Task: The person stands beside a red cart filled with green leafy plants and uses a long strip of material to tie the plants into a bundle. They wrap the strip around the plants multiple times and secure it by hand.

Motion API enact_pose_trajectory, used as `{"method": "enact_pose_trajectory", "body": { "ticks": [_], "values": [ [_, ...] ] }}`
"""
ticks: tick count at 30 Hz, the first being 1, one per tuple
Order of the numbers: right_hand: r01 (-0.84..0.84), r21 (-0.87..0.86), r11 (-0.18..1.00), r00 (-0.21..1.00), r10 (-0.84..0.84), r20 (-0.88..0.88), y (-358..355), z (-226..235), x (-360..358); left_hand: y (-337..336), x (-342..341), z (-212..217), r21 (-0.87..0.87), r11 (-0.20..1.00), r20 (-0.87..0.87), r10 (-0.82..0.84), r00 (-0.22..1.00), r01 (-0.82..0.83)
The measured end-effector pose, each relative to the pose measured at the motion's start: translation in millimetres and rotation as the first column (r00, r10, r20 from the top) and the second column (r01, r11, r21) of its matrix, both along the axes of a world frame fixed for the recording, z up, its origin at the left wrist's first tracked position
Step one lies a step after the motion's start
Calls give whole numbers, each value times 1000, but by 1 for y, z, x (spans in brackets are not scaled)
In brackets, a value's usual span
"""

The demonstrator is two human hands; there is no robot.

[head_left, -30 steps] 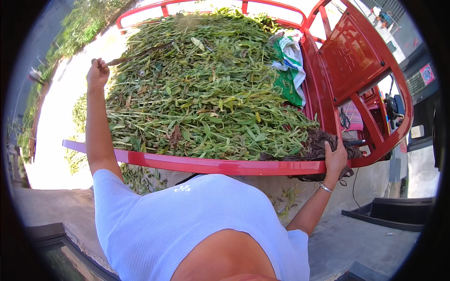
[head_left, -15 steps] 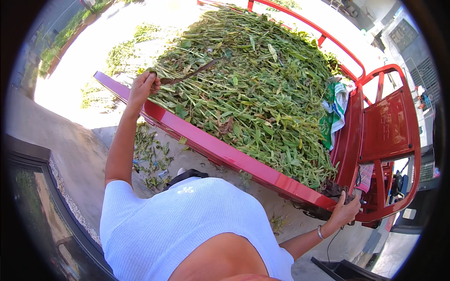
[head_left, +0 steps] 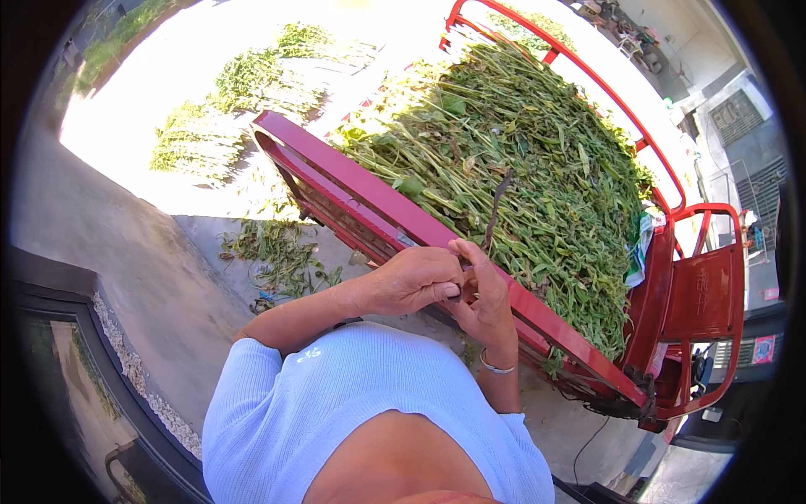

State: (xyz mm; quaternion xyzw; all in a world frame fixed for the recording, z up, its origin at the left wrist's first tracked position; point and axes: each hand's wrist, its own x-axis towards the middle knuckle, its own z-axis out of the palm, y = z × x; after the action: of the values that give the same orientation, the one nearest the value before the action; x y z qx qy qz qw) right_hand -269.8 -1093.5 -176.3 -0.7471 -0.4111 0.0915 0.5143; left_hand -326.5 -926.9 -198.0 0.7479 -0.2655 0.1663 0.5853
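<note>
Brown stem (head_left: 495, 206) pinched in our hands, left (head_left: 411, 281) and right (head_left: 483, 298), over the red cart (head_left: 403, 220) rail; it may snap if bent.

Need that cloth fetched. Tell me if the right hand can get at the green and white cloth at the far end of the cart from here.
Probably not. The right hand is with the left hand on a brown stem; the cloth lies beyond the heaped plants.

Red-pink sticker (head_left: 762, 349) showing at 4 o'clock on a dark panel, rectangular. Small pale sign (head_left: 769, 294) sitting just above it at 3 o'clock, red-edged, too small to make out. No packages or screens showing.
</note>
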Motion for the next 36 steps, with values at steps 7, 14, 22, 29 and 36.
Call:
{"method": "enact_pose_trajectory", "body": {
  "ticks": [7, 14, 22, 29, 36],
  "values": [
    [-91, -89, 992, 972, 108, 207, 128, -9, 0, 161, -72, 9, -252, 962, -333, 18, 943, -108],
    [16, -72, 997, 928, 12, 372, 220, -24, 27, 275, -102, -24, -608, 745, -335, 72, 939, -274],
    [504, -153, 850, 771, -363, 523, 265, -35, 55, 429, -43, -16, -612, 740, -421, -7, 907, -279],
    [739, -340, 582, 673, -618, 406, 260, -46, 55, 499, 54, -35, -531, 847, -573, -347, 743, -14],
    [844, -414, 340, 517, -718, 465, 278, -40, 65, 531, 138, -78, -390, 916, -687, -358, 632, 94]
  ]
}}
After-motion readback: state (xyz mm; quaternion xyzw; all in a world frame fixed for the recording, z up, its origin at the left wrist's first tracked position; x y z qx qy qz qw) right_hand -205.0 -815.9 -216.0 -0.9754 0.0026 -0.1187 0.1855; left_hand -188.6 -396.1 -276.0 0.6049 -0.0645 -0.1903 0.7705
